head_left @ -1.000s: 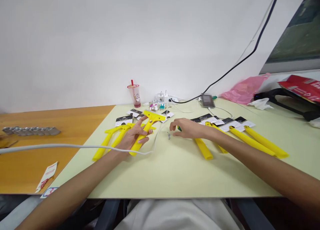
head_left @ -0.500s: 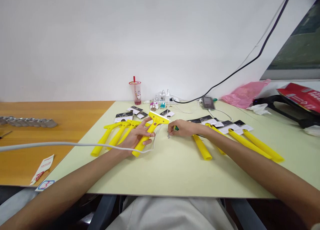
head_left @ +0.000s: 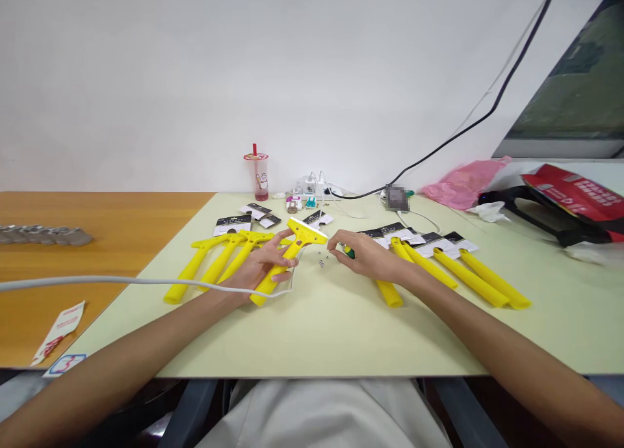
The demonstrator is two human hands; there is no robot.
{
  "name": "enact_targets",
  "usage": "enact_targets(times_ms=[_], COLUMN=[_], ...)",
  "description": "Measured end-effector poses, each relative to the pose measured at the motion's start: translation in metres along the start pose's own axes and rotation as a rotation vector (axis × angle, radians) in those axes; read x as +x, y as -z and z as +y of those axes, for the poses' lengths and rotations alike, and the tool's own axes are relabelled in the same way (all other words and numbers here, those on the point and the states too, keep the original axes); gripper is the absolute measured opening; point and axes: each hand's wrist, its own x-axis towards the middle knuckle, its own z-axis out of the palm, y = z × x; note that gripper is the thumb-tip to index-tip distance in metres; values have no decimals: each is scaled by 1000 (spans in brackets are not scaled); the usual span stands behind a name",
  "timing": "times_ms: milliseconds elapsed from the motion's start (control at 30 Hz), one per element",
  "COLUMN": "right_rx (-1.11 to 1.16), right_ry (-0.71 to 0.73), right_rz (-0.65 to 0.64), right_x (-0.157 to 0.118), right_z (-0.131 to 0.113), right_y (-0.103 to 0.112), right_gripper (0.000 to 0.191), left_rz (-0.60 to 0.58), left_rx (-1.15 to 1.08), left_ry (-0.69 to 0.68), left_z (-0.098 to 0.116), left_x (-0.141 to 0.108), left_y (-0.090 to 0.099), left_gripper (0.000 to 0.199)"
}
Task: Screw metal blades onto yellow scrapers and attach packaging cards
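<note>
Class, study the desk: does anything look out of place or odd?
Yes: a pale cable crosses in front of the left wrist and the held yellow scraper, where it might snag. Small metal pieces lie loose near the right hand.

The left fingers point(head_left: 291, 263) hold one yellow scraper point(head_left: 296, 241), with three more scrapers point(head_left: 219, 264) left of them — one drink cup point(head_left: 259, 176) and one pink plastic bag point(head_left: 465, 179) beyond.

scraper point(head_left: 296, 245), centre: smooth, hard-looking plastic | small parts point(head_left: 321, 263), centre: shiny metal | tabletop point(head_left: 316, 344), lower centre: smooth, matt | table point(head_left: 121, 227), left: wood-look, faintly glossy | cup point(head_left: 258, 180), above centre: clear plastic | bag point(head_left: 465, 180), right: thin, crinkled plastic | trousers point(head_left: 316, 415), bottom: matt cloth | wall point(head_left: 195, 77), top: matt
</note>
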Motion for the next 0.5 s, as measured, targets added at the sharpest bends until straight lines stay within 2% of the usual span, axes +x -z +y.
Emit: enact_targets(times_ms=[100,200,400,500], right_rx=[-103,-175,-229,-170], right_ry=[99,158,208,234], right_rz=[75,120,241,331], right_x=[-8,-12,-12,-10], right_z=[-2,-8,-18,-16], right_y=[-3,-5,-15,-17], right_gripper=[28,32,19,16], left_rz=[44,66,34,-41], left_rx=[3,10,37,51], left_ry=[-18,-22,22,74], left_z=[0,0,-2,-2], left_x=[1,2,1,-1], left_y=[0,-1,-5,-4], left_gripper=[101,101,97,93])
